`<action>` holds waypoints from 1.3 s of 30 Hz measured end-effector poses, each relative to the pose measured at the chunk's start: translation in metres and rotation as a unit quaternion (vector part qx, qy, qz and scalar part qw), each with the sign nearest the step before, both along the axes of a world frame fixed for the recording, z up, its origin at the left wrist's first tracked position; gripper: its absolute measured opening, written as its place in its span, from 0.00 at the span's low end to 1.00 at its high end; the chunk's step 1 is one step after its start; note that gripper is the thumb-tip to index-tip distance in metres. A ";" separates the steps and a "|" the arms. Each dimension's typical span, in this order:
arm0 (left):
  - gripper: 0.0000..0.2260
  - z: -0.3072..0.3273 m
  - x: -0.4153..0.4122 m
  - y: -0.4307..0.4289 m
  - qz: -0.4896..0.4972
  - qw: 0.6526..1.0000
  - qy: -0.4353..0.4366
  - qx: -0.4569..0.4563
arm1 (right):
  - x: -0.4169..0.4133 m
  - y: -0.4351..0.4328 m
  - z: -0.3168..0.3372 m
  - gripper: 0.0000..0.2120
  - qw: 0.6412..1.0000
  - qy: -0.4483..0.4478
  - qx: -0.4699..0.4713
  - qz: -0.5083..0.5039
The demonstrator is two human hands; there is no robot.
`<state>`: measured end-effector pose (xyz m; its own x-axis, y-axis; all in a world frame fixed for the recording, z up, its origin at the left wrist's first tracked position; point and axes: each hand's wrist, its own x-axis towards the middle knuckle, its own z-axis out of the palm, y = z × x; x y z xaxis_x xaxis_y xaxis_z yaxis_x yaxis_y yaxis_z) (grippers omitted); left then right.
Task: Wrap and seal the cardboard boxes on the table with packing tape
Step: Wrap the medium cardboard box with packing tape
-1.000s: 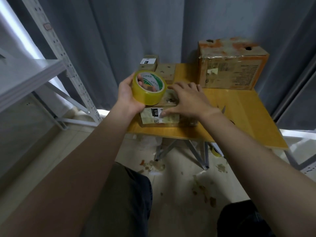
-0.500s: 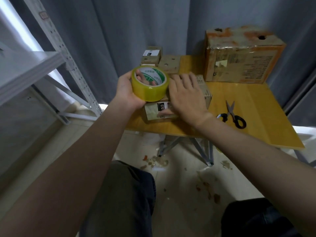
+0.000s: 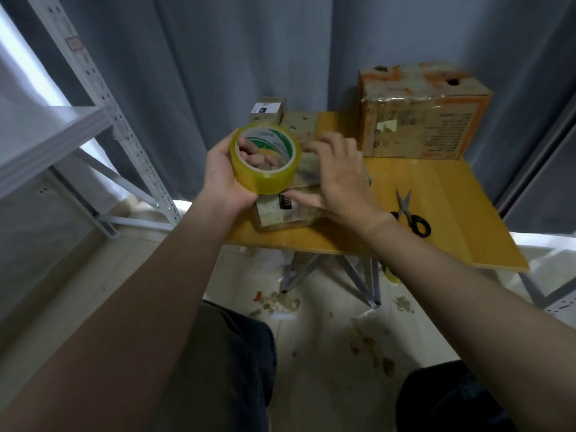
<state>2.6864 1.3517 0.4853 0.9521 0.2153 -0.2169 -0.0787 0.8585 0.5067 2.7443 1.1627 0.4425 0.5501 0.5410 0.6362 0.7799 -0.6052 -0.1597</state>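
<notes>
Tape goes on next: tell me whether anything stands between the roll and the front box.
Only the right hand, lying flat on the front box. The left hand holds the tape roll at its left end; nothing else visible intervenes.

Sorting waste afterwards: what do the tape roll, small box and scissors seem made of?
Tape roll: glossy, yellowish translucent plastic film, judging by its sheen. Small box: brown cardboard, shiny where taped. Scissors: probably metal blades, pale and thin; black handles, likely plastic.
</notes>
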 end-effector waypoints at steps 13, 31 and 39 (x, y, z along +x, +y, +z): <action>0.09 0.037 0.051 -0.151 -0.010 0.888 -0.124 0.444 | 0.007 -0.096 0.057 0.11 0.828 0.290 0.472 0.090; 0.08 0.019 0.112 -0.242 -0.002 0.827 -0.047 0.561 | 0.070 -0.174 0.037 0.05 0.808 0.296 0.510 -0.002; 0.12 0.024 0.119 -0.243 -0.059 0.840 0.000 0.540 | 0.081 -0.175 0.030 0.03 0.807 0.284 0.518 0.016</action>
<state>2.8055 1.1091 0.5092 0.9806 0.1911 0.0445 -0.0258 -0.0988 0.9948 2.8254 0.9881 0.4722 0.9083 -0.1000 0.4061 0.4153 0.1012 -0.9040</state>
